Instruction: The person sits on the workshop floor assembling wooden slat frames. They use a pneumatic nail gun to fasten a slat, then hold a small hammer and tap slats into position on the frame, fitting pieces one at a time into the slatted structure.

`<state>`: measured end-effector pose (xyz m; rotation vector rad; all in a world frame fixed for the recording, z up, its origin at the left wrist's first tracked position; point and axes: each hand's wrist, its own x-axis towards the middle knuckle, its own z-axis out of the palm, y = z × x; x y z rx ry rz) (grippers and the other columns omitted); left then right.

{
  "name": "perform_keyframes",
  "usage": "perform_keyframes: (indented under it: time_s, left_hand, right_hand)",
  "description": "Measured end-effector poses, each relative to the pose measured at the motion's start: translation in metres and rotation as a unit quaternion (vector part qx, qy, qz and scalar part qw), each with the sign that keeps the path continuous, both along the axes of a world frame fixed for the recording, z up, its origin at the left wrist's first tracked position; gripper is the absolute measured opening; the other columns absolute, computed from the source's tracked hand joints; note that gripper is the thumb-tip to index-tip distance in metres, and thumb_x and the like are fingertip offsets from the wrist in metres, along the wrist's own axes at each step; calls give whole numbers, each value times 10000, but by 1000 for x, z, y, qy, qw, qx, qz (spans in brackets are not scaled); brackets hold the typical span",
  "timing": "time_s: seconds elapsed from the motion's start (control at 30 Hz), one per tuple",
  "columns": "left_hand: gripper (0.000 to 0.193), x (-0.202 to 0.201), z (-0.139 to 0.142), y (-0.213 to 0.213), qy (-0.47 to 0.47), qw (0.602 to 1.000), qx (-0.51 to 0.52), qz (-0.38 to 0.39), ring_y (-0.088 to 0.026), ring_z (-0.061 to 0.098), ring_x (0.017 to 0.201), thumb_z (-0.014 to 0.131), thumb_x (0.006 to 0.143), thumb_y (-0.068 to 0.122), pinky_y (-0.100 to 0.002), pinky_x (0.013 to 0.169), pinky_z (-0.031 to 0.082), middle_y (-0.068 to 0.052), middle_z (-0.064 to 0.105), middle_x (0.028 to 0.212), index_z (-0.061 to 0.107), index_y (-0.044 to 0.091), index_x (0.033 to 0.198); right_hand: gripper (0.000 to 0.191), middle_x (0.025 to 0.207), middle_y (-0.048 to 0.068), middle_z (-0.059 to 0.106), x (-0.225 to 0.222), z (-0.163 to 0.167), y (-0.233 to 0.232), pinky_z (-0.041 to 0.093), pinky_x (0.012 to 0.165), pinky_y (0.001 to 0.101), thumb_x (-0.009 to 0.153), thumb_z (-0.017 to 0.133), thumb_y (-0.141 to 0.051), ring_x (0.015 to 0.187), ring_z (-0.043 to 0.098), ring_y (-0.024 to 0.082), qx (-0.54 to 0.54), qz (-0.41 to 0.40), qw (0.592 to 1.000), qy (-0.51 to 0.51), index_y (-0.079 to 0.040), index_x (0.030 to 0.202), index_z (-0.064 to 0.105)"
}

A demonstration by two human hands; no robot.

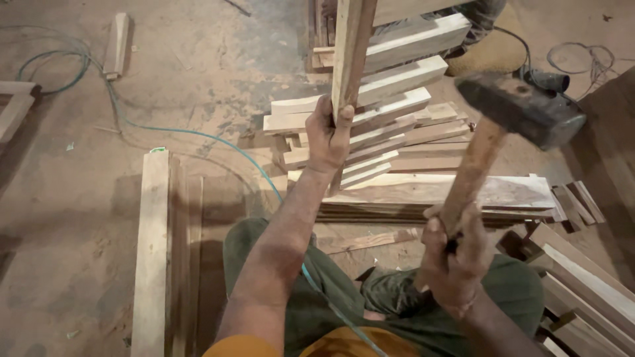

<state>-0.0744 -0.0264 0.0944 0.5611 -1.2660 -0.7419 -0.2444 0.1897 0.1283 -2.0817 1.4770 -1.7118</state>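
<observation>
My left hand point(329, 135) grips an upright wooden bar point(350, 53) that rises out of the top of the view. Several short wooden slats point(397, 79) stick out from this bar to the right like rungs. My right hand point(453, 254) is shut on the wooden handle of a hammer point(522, 109). The hammer's dark metal head is raised at the right, level with the slats and apart from them. My legs in green cloth point(317, 291) lie below.
Flat boards point(436, 192) are stacked under the frame. A long plank point(152, 251) lies on the dirt floor at left. A green cable point(185, 135) winds across the floor. More timber pieces point(582, 277) lie at right. A power tool point(549, 79) sits behind the hammer.
</observation>
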Motion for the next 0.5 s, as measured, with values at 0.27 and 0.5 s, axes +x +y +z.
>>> perform_keyframes:
  time_s: [0.27, 0.5]
  left_hand:
    - [339, 5, 8, 11, -37, 999, -17, -1, -92, 536, 772, 627, 1097, 348, -294, 679, 467, -6, 602, 818, 612, 11, 1062]
    - [377, 3, 5, 8, -32, 999, 11, 23, -78, 464, 713, 634, 1058, 397, -282, 620, 417, 11, 531, 743, 612, 21, 1039]
  right_hand:
    - [604, 847, 152, 699, -6, -9, -8, 531, 585, 360, 928, 674, -62, 601, 630, 178, 279, -19, 958, 57, -158, 1502, 512]
    - [623, 997, 157, 733, -2, 19, 2, 551, 584, 298, 933, 660, -15, 743, 702, 153, 137, 3, 989, 49, -28, 1518, 447]
